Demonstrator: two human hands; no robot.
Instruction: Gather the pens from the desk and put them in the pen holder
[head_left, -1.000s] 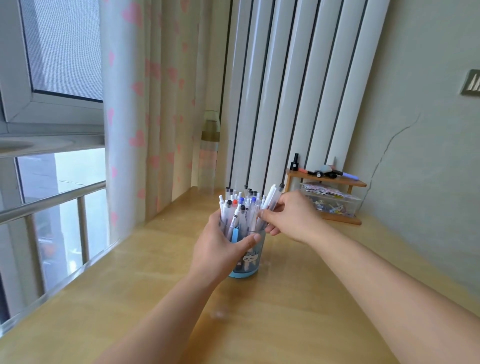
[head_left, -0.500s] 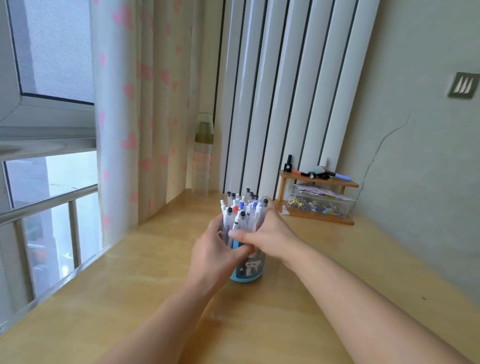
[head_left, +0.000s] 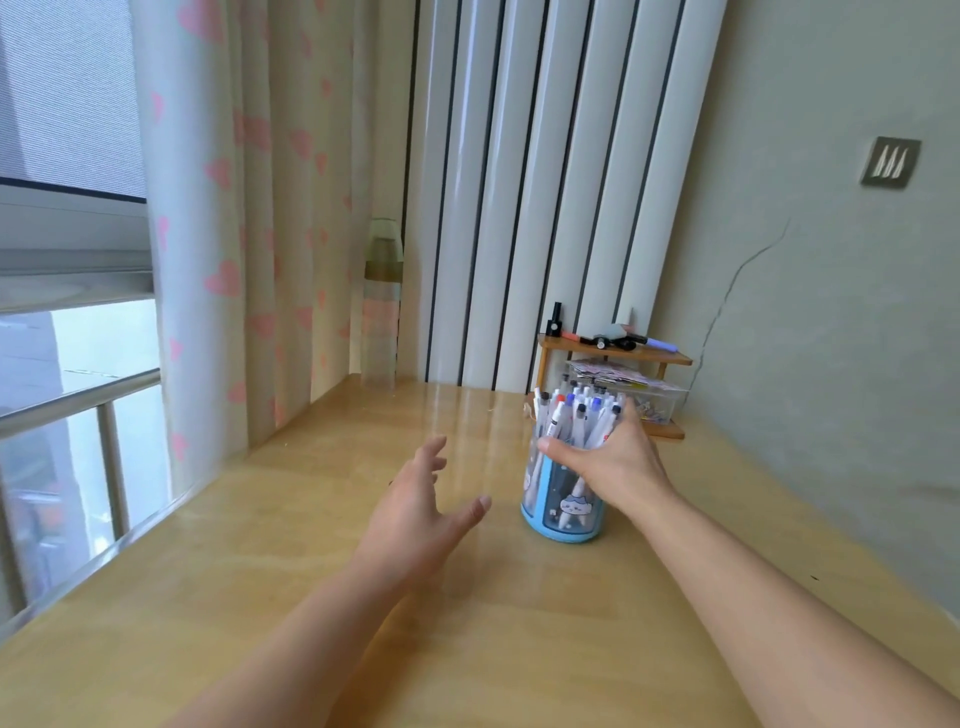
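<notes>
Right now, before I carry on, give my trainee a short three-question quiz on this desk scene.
1. True or false: the left hand grips the pen holder.
2. Which hand wraps the pens at the holder's rim? A) left B) right C) both
3. Fill in: the wooden shelf stands ____ the holder, against the wall.

Key: 1 false, it is open and apart from the holder; 2 B; 3 behind.

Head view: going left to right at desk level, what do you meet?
Window railing → heart-print curtain → clear bottle → left hand, open → pen holder gripped by the right hand → wooden shelf.
</notes>
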